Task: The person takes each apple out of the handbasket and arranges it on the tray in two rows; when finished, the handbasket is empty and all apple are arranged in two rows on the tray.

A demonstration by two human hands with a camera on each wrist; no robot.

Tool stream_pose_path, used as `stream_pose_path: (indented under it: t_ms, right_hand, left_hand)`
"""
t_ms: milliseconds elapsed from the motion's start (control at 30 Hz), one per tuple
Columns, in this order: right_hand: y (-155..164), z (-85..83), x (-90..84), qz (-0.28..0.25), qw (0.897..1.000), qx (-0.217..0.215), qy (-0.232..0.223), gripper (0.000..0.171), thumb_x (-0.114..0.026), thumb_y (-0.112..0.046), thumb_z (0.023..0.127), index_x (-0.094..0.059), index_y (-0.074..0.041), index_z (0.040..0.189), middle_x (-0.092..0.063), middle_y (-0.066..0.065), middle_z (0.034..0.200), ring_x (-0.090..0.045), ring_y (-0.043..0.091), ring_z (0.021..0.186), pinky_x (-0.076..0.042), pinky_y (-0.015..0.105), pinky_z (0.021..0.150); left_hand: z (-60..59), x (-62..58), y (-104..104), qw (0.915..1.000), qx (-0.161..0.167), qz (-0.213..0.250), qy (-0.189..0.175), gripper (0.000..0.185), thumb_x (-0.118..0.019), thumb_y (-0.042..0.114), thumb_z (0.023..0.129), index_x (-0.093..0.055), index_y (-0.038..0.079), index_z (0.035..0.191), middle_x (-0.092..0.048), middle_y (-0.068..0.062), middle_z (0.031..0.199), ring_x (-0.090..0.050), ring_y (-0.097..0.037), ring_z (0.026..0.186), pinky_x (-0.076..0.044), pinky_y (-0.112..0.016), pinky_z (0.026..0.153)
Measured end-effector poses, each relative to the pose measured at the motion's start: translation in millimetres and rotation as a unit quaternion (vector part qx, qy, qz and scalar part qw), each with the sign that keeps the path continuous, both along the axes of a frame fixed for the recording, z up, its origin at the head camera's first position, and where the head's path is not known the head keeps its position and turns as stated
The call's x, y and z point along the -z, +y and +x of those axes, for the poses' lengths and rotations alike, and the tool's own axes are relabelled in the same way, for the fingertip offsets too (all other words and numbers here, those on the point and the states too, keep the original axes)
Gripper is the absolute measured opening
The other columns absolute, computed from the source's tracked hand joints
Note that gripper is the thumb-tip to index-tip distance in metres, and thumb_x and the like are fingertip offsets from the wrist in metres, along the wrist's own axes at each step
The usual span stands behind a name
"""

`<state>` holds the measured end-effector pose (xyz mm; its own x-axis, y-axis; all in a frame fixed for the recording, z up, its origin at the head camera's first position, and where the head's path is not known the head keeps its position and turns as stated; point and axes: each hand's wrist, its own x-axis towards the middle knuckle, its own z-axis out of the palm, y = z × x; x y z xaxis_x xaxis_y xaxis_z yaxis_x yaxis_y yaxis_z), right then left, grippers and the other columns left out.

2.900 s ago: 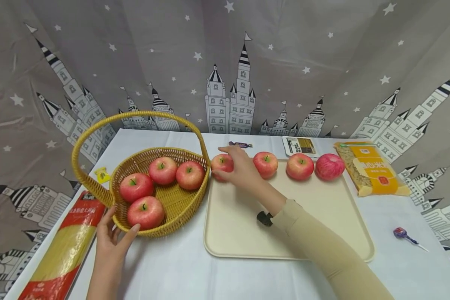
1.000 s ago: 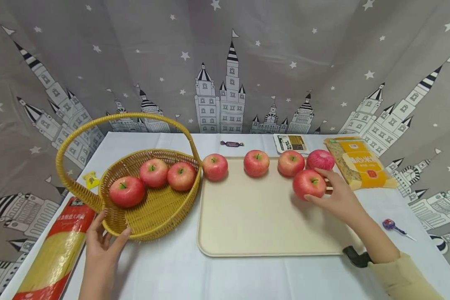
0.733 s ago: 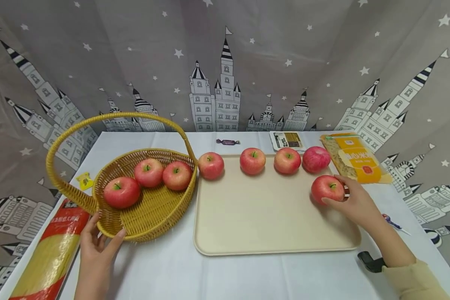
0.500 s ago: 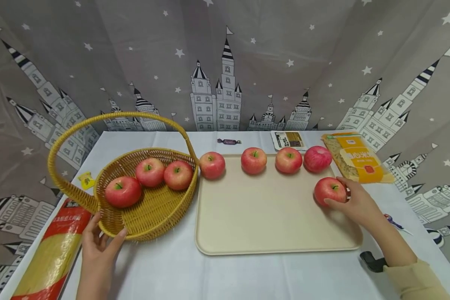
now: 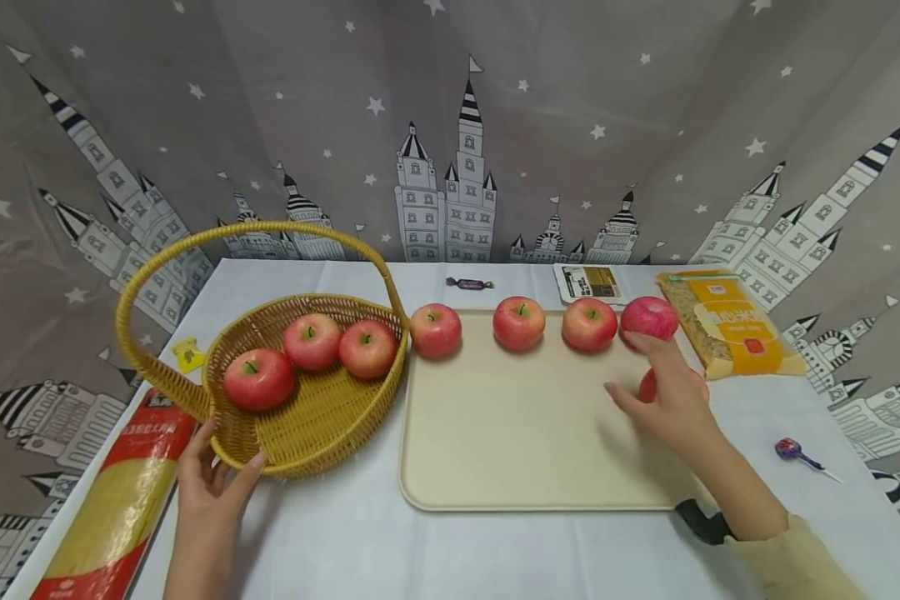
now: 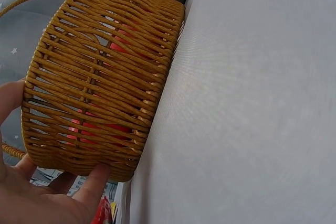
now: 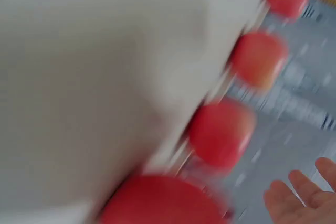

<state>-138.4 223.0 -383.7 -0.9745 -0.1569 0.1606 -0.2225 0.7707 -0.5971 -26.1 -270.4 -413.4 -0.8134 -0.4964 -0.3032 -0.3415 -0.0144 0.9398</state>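
Observation:
A yellow wicker basket (image 5: 371,412) with a tall handle stands at the left, holding 3 red apples, one of them an apple (image 5: 258,379) at its left side. My left hand (image 5: 210,500) holds the basket's near left rim; the left wrist view has its fingers against the woven wall. Over the right part of a cream tray (image 5: 495,442), my right hand (image 5: 675,400) has its fingers spread, apart from the apple (image 5: 647,387) it partly covers. In the right wrist view its fingertips (image 7: 283,200) hold nothing, and a blurred apple (image 7: 163,203) lies below.
Along the tray's far edge sit several round fruits, including an apple (image 5: 519,323) and a darker pink one (image 5: 649,317). Around it are a yellow pasta bag (image 5: 742,325), lollipop (image 5: 789,449), wrapped candy (image 5: 469,284) and flat packet (image 5: 588,284). A spaghetti pack (image 5: 112,508) lies left.
An apple from the basket's near side was carried by my right hand to the tray's right part and let go. The right hand's fingers have spread and lifted off it. The left hand stays at the basket.

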Motion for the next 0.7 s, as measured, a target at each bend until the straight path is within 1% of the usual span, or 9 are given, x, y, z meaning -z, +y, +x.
stream_pose_path:
  t_ms: [67,133,233,300,367,433,500,600,700]
  right_hand:
    - [-24,-1.6,-1.6,-0.027,0.999,-0.038,-0.001,0.072,-0.074,-0.028,0.085,-0.039,-0.006,0.144,-0.042,0.017,0.141,-0.041,0.037,0.124,-0.044,0.059,0.097]
    - [-50,-4.2,-2.0,-0.064,0.995,-0.078,-0.009,0.068,-0.073,-0.025,0.086,-0.041,-0.005,0.143,-0.045,0.015,0.139,-0.047,0.034,0.121,-0.046,0.053,0.099]
    - [-92,-7.3,-3.2,-0.107,0.984,-0.14,-0.016,0.067,-0.074,-0.021,0.085,-0.043,-0.006,0.142,-0.048,0.012,0.138,-0.051,0.03,0.119,-0.048,0.045,0.099]
    - [-121,-7.2,-6.0,-0.115,0.978,-0.176,-0.018,0.065,-0.075,-0.021,0.084,-0.046,-0.007,0.14,-0.051,0.01,0.134,-0.053,0.028,0.117,-0.049,0.042,0.098]
    - [-150,-7.1,-10.6,-0.112,0.971,-0.212,-0.015,0.064,-0.076,-0.023,0.084,-0.047,-0.008,0.139,-0.052,0.007,0.134,-0.054,0.024,0.115,-0.049,0.038,0.098]
    - [-177,-8.6,-16.7,-0.101,0.966,-0.236,-0.021,0.065,-0.075,-0.028,0.084,-0.047,-0.01,0.14,-0.051,0.003,0.135,-0.053,0.02,0.116,-0.049,0.035,0.098]
    - [-203,-15.2,-22.4,-0.085,0.962,-0.26,-0.021,0.067,-0.073,-0.033,0.085,-0.046,-0.011,0.142,-0.05,0.002,0.137,-0.052,0.018,0.117,-0.047,0.032,0.099]
    - [-235,-29.8,-27.6,-0.054,0.961,-0.271,-0.018,0.067,-0.071,-0.038,0.086,-0.046,-0.011,0.142,-0.051,0.002,0.137,-0.049,0.016,0.12,-0.044,0.031,0.102]
    - [-261,-45.6,-28.0,-0.017,0.963,-0.27,-0.007,0.064,-0.07,-0.04,0.086,-0.049,-0.008,0.138,-0.055,0.005,0.13,-0.049,0.017,0.12,-0.044,0.03,0.102]
  left_hand:
    - [0.5,-0.3,1,1.0,-0.001,0.002,0.001,0.088,-0.068,0.026,0.091,-0.007,0.039,0.153,0.005,0.002,0.161,-0.003,-0.018,0.146,-0.019,-0.037,0.117]
    - [0.8,-0.4,1,1.0,-0.001,0.001,0.005,0.088,-0.068,0.026,0.091,-0.008,0.039,0.153,0.003,0.001,0.161,-0.004,-0.018,0.146,-0.02,-0.037,0.117]
    - [0.6,-0.4,1,1.0,0.0,-0.004,0.006,0.087,-0.069,0.024,0.091,-0.009,0.038,0.153,0.002,0.0,0.161,-0.006,-0.02,0.146,-0.02,-0.039,0.117]
    - [0.4,-1.0,1,0.9999,0.001,-0.009,0.005,0.088,-0.069,0.024,0.091,-0.009,0.037,0.153,0.002,0.0,0.161,-0.007,-0.021,0.146,-0.018,-0.04,0.118]
    - [0.2,-1.4,1,0.9999,0.002,-0.013,0.0,0.088,-0.069,0.026,0.09,-0.008,0.038,0.153,0.003,0.0,0.161,-0.006,-0.022,0.146,-0.017,-0.043,0.118]
    - [0.9,-2.6,2,0.9999,0.001,-0.015,-0.002,0.089,-0.07,0.026,0.09,-0.008,0.039,0.153,0.003,0.0,0.161,-0.006,-0.022,0.146,-0.016,-0.044,0.118]
    - [0.9,-3.5,2,0.9999,-0.003,-0.014,-0.006,0.089,-0.07,0.027,0.09,-0.009,0.04,0.153,0.003,0.001,0.161,-0.006,-0.021,0.146,-0.016,-0.045,0.118]
    - [1.6,-3.4,2,0.9999,-0.005,-0.012,-0.005,0.089,-0.07,0.027,0.09,-0.009,0.04,0.153,0.002,0.002,0.161,-0.006,-0.02,0.146,-0.017,-0.045,0.117]
    - [2.2,-4.3,1,0.9999,-0.004,-0.013,-0.002,0.088,-0.07,0.026,0.09,-0.009,0.04,0.153,0.001,0.002,0.161,-0.006,-0.02,0.146,-0.018,-0.044,0.117]
